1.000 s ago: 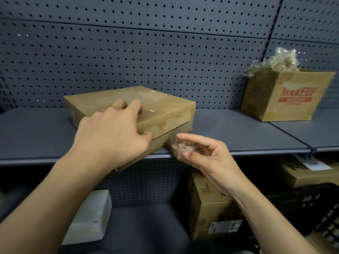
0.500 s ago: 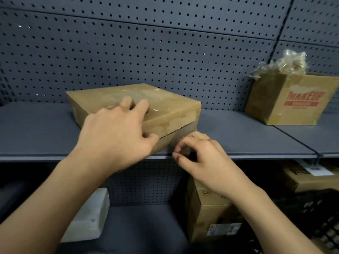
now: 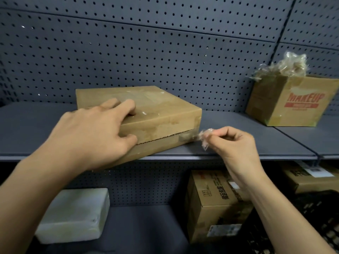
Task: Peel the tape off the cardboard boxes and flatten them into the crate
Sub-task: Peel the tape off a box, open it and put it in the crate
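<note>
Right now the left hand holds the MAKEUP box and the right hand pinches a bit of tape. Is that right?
Not quite. The left hand holds the flat box, not the MAKEUP box, which stands untouched further right on the same shelf. The right hand does pinch a bit of tape. The head view shows it.

Left hand [image 3: 91,136] gripping flat cardboard box [image 3: 163,114] on shelf [image 3: 238,140], right hand [image 3: 233,143] pinching clear tape [image 3: 204,137] off its corner
</note>
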